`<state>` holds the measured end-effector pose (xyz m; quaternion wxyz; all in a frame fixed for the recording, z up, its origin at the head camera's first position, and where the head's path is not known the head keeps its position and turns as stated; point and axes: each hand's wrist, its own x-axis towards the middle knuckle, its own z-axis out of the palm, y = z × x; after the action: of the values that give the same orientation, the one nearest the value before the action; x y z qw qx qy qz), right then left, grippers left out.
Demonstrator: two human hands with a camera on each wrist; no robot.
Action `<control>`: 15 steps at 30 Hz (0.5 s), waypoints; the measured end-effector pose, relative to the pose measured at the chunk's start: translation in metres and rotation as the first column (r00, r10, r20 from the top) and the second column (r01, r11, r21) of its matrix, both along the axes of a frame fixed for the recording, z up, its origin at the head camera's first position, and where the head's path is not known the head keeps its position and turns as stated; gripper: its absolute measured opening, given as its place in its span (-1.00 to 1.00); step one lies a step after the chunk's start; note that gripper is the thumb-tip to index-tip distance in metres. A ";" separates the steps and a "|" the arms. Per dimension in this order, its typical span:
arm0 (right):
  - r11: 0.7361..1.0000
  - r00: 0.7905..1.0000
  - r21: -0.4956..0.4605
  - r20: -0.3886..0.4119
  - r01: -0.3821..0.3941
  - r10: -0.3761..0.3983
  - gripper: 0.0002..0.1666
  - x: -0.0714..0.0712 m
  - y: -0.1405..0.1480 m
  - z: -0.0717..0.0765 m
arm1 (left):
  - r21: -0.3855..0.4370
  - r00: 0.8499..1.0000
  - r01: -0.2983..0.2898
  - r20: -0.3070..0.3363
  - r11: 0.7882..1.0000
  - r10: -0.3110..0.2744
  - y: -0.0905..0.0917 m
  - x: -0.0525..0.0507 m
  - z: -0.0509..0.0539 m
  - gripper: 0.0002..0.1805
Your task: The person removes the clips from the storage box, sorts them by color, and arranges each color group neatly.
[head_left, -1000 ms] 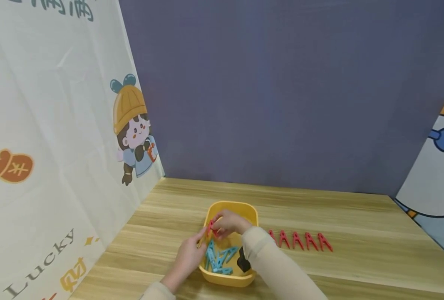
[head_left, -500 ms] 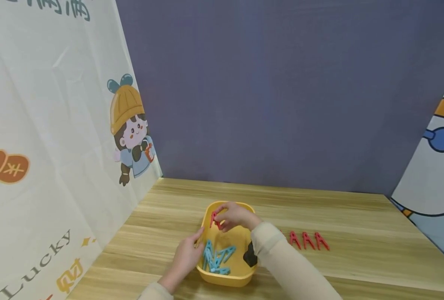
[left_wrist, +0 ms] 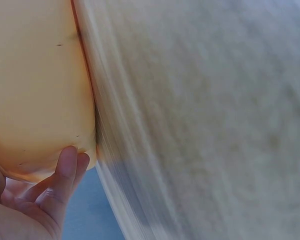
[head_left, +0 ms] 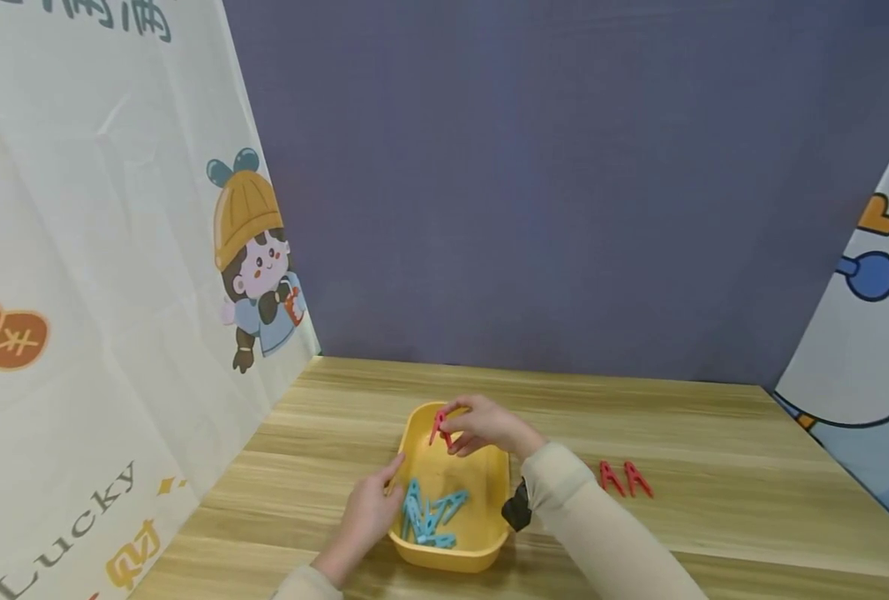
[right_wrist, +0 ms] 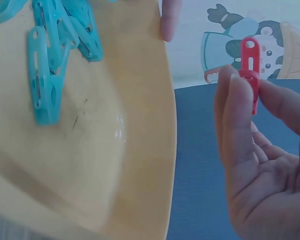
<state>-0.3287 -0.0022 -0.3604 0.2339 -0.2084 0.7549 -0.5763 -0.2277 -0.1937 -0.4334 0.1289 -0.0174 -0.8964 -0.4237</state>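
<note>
Pinching one red clothespin point(right_wrist: 249, 75) between thumb and fingertips, the right hand point(head_left: 489, 427) hung over the upper end of a yellow plastic basin point(head_left: 447, 560), lower centre of the frame. Left hand point(head_left: 369, 504): fingers gripped the basin's left wall. Several blue clothespins point(head_left: 431, 523) lay heaped inside, toward its lower left. Two further red clothespins point(head_left: 640, 479) stood side by side on the wood-grain table point(head_left: 736, 475), lower right of the frame.

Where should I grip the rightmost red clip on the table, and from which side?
I'd pinch the right clip across its joined far end, probably from above and right: its near legs splay apart, and its neighbour sits close on the left.
</note>
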 end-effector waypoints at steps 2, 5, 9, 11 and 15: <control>1.000 1.000 -0.004 -0.001 0.001 -0.001 -0.55 0.002 0.002 0.002 | -0.005 1.000 -0.005 0.001 1.000 0.005 -0.001 0.000 0.000 -0.52; 1.000 1.000 -0.004 -0.014 0.008 -0.008 -0.53 0.004 0.007 0.005 | -0.019 1.000 -0.005 -0.007 1.000 0.005 -0.001 0.000 -0.001 -0.52; 1.000 1.000 -0.006 -0.022 0.020 -0.021 -0.50 0.005 0.015 0.008 | -0.019 1.000 0.003 -0.014 1.000 -0.003 -0.002 0.000 -0.001 -0.52; 1.000 1.000 -0.013 -0.021 0.019 -0.019 -0.48 0.006 0.020 0.010 | -0.013 1.000 0.008 -0.011 1.000 -0.008 -0.002 -0.001 -0.001 -0.52; 0.999 1.000 -0.037 -0.021 0.012 -0.012 -0.44 0.006 0.029 0.013 | 0.002 1.000 0.013 -0.004 1.000 -0.013 -0.002 -0.001 -0.002 -0.51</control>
<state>-0.3223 0.0267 -0.3470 0.2184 -0.2142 0.7479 -0.5891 -0.2284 -0.1961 -0.4353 0.1279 -0.0241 -0.8955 -0.4256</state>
